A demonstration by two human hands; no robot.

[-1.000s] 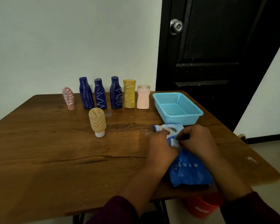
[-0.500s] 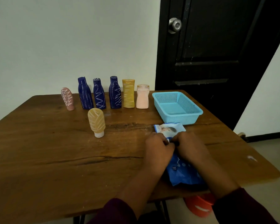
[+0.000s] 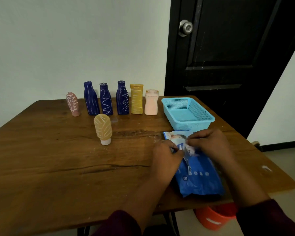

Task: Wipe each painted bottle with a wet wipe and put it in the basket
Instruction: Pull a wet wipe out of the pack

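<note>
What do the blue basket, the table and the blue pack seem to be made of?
Blue basket: likely moulded plastic, matte; its walls are a fine perforated grid. Table: wood, dull brown finish, with visible grain and long cracks. Blue pack: seemingly thin plastic film, slightly glossy, with creases.

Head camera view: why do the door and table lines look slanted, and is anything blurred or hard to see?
Head view: the wide-angle lens makes the door lean and the table edges splay; light is dim and soft, with one glint on the door knob; the left hand and right hand, pinching the wipe pack, look slightly smeared, so its opening is hard to read.
</note>
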